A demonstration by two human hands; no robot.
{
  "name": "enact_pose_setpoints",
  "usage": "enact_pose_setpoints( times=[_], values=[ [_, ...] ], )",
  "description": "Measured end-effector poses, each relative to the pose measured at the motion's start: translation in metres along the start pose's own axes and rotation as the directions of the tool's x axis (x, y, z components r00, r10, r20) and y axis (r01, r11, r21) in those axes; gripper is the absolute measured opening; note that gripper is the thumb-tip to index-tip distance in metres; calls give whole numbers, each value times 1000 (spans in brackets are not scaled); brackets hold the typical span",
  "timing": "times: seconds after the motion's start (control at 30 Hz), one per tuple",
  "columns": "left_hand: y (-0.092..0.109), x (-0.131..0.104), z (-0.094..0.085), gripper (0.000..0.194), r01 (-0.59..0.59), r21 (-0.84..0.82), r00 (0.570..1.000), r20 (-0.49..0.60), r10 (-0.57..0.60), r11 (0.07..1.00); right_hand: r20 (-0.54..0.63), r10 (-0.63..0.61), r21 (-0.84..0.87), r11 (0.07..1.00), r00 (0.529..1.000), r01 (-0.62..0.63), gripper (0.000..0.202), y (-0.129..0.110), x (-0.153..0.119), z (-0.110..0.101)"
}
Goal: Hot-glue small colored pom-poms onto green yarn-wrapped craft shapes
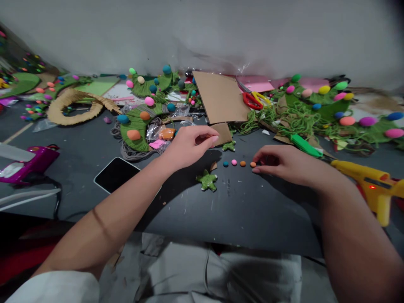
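My right hand (279,164) pinches a small light-orange ball (253,164) between thumb and fingertips at the tabletop. That ball ends a row with a brown-orange ball (243,163), a pink ball (234,162) and a teal ball (225,164). My left hand (191,145) hovers left of the row, thumb and fingers closed together; whatever they hold, if anything, is too small to make out. Below it lies a green yarn-wrapped star (207,181). Another green star (229,146) rests beside a small cardboard piece (221,134).
A yellow glue gun (362,172) with a red light lies at right, a purple tool (30,162) at left. A phone (116,174) is under my left forearm. Behind are a cardboard sheet (219,99), scissors (254,100), green yarn (295,120) and a paper-wrapped ring (59,107).
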State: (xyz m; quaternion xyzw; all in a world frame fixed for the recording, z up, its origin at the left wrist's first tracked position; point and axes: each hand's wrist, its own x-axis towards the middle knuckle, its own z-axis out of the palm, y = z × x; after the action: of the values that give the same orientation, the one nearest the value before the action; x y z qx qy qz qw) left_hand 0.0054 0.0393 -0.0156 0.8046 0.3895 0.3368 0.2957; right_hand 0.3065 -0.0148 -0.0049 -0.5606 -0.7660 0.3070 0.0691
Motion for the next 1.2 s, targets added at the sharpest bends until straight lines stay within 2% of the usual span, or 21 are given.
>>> enact_pose_setpoints(
  times=[0.2, 0.3, 0.4, 0.43, 0.5, 0.53, 0.6, 0.63, 0.7, 0.77, 0.83, 0.87, 0.9, 0.97, 1.0, 1.03, 1.07, 1.13, 1.2],
  values=[
    [6, -1, 1, 26, 43, -103, 999, 12, -42, 994, -36, 31, 25, 999, 999, -30, 47, 3, -5, -2],
    [3, 0, 0, 21, 58, -145, 997, 49, -51, 988, -49, 9, 48, 999, 999, -7, 46, 6, -6, -3],
    [-1, 1, 1, 21, 121, -214, 991, 87, -105, 969, -38, -21, 81, 996, 999, 24, 45, 5, -7, -4],
    [-1, 1, 1, 22, 152, -252, 987, 98, -131, 956, -51, -29, 91, 995, 998, 34, 44, 3, -7, -4],
    [1, 1, 3, 25, 225, -364, 973, 141, -185, 904, -155, -64, 117, 990, 986, 82, 40, -6, -4, 1],
    [3, 0, 3, 30, 262, -426, 963, 173, -206, 866, -233, -98, 128, 983, 968, 130, 38, -13, -2, 5],
    [9, -2, 4, 43, 322, -514, 942, 260, -213, 795, -404, -209, 123, 952, 891, 279, 37, -28, 5, 18],
    [12, -4, 4, 51, 344, -537, 929, 312, -198, 770, -451, -288, 99, 925, 845, 368, 41, -36, 9, 27],
    [17, -7, 3, 65, 382, -560, 899, 409, -156, 735, -481, -387, 24, 891, 787, 453, 42, -50, 16, 42],
    [19, -8, 1, 74, 422, -598, 874, 468, -130, 681, -530, -400, -36, 891, 748, 452, 29, -59, 21, 53],
    [17, -7, -2, 77, 423, -627, 880, 457, -132, 654, -602, -362, -61, 910, 712, 410, 23, -62, 22, 55],
    [14, -6, -3, 75, 387, -606, 904, 399, -155, 695, -638, -327, -52, 922, 698, 384, 22, -61, 22, 53],
    [11, -4, -4, 69, 326, -536, 935, 305, -182, 778, -670, -282, -24, 933, 686, 360, 21, -60, 21, 51],
    [3, -1, -5, 51, 189, -205, 982, 66, -179, 960, -711, -166, 82, 946, 684, 315, 21, -55, 19, 45],
    [-2, 1, -5, 42, 145, 9, 989, -29, -145, 989, -714, -109, 141, 945, 691, 294, 22, -53, 19, 43],
    [-7, 2, -5, 38, 122, 188, 991, -70, -111, 975, -711, -61, 192, 942, 700, 277, 22, -51, 20, 42],
    [-11, 3, -4, 39, 117, 299, 992, -78, -98, 947, -703, -28, 231, 936, 711, 266, 21, -49, 22, 42],
    [-19, 5, -3, 43, 141, 374, 990, -55, -130, 917, -674, -19, 279, 919, 739, 279, 21, -47, 27, 44],
    [-24, 7, -2, 41, 172, 350, 985, -41, -168, 921, -649, -69, 292, 897, 758, 332, 20, -46, 33, 48]
  ],
)
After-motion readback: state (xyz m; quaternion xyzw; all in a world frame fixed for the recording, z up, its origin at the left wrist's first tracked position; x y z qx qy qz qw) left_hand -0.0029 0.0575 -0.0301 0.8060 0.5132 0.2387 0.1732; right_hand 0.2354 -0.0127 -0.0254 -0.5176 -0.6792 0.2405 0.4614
